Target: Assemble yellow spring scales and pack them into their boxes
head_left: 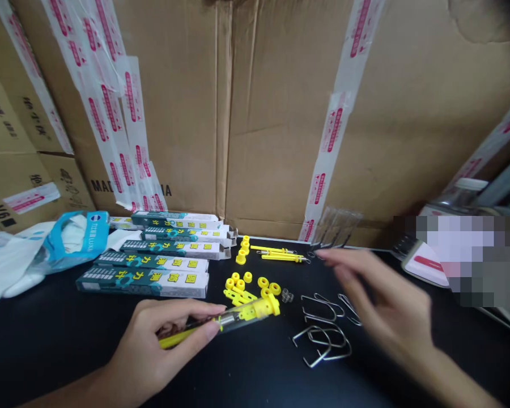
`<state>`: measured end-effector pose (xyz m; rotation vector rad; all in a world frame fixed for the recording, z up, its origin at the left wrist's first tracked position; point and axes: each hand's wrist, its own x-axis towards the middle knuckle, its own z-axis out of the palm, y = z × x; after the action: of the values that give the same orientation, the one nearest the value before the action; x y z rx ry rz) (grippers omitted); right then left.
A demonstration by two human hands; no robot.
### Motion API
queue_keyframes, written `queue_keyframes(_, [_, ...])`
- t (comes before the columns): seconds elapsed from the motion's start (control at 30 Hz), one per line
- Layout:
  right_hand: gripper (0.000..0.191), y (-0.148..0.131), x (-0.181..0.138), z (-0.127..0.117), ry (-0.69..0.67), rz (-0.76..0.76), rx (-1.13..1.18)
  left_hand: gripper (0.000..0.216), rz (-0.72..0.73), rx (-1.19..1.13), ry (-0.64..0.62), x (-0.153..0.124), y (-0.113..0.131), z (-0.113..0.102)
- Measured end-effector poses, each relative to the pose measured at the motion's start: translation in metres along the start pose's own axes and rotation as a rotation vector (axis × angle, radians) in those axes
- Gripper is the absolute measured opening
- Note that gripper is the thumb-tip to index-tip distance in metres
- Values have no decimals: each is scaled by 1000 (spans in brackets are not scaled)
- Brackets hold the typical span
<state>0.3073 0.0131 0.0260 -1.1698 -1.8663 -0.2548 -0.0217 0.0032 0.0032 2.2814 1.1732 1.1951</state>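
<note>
My left hand is closed around a tubular spring scale, a clear tube with a yellow rod and a spring inside and a yellow cap at its right end. My right hand reaches over the table, slightly blurred, thumb and index finger apart with nothing visible between them. Its fingertips are beside the wire ends of several yellow rods with springs. Below that hand lie several bent metal hooks. Small yellow caps and flat yellow pieces lie beyond the held tube, next to small clear parts.
Several green and white printed boxes lie in rows at the left. Behind them is a blue and clear packet. Clear tubes stand against the large cardboard wall. A lidded bottle is at the right.
</note>
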Motion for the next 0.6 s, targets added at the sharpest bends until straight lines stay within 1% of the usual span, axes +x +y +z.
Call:
queue_keyframes(0.03, [27,22,3,-6,129,12,-255,15,-12,-8,-14,0,0,0])
queue_keyframes(0.07, [26,46,5,-12,221,62,-367,15,-25,-15,-22,1,0,0])
queue_keyframes(0.13, [38,95,7,-28,350,168,-517,16,-60,-20,-25,2,2,-1])
queue_keyframes(0.2, [51,137,4,-44,423,277,-644,17,-76,-19,-23,2,4,-1])
queue_keyframes(0.27, [57,166,-1,-56,448,372,-752,16,-61,-19,-32,3,6,-1])
queue_keyframes(0.3, [58,175,-4,-61,442,405,-797,16,-57,-17,-37,3,8,-1])
queue_keyframes(0.37, [58,184,-9,-65,429,449,-872,15,-72,-9,-38,4,11,-1])
queue_keyframes(0.43, [57,186,-13,-65,395,464,-924,15,-97,1,-30,4,13,-1])
queue_keyframes(0.5, [56,187,-16,-66,355,463,-958,14,-92,7,-24,4,14,-2])
queue_keyframes(0.53, [53,189,-17,-68,337,461,-968,14,-84,13,-24,5,13,-2])
queue_keyframes(0.6, [40,194,-20,-73,309,464,-971,14,-41,20,-30,4,10,-2])
